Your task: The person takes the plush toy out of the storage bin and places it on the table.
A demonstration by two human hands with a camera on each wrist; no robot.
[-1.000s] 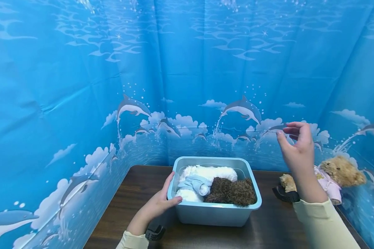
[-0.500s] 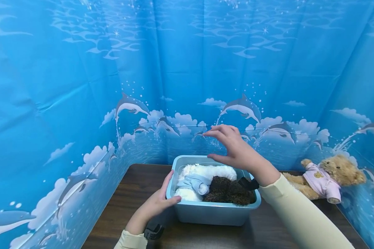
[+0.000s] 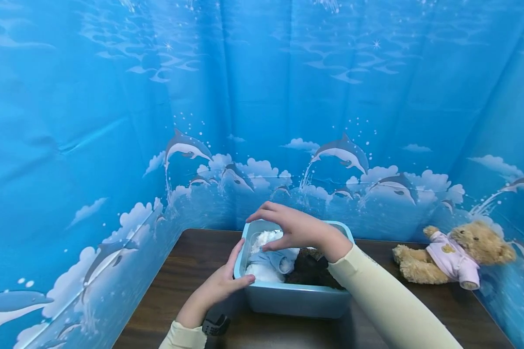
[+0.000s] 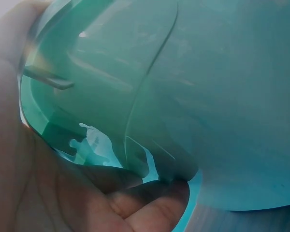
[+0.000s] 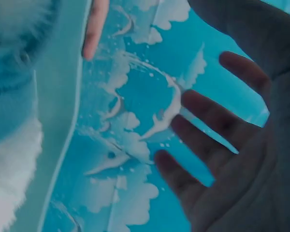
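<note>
A light blue plastic bin [image 3: 299, 300] stands on the table. My left hand [image 3: 218, 288] grips its left wall, thumb at the front rim; the left wrist view shows the fingers [image 4: 157, 205] against the outside wall. Inside lie a white plush toy in a blue garment [image 3: 268, 264] and, to its right, a dark brown plush toy [image 3: 310, 271], partly hidden by my right arm. My right hand [image 3: 290, 225] hovers over the bin, fingers spread and slightly bent, holding nothing. In the right wrist view its fingers [image 5: 217, 118] are apart from the white plush and the bin rim.
A tan teddy bear [image 3: 423, 271] in a pink shirt lies on the dark wooden table [image 3: 174, 271] at the right, beside the curtain. A blue dolphin-print curtain [image 3: 262, 97] hangs behind and at both sides of the table.
My right hand has swept left from beside the teddy bear and come down over the bin. The left hand has stayed on the bin, and the plush toys lie as before.
</note>
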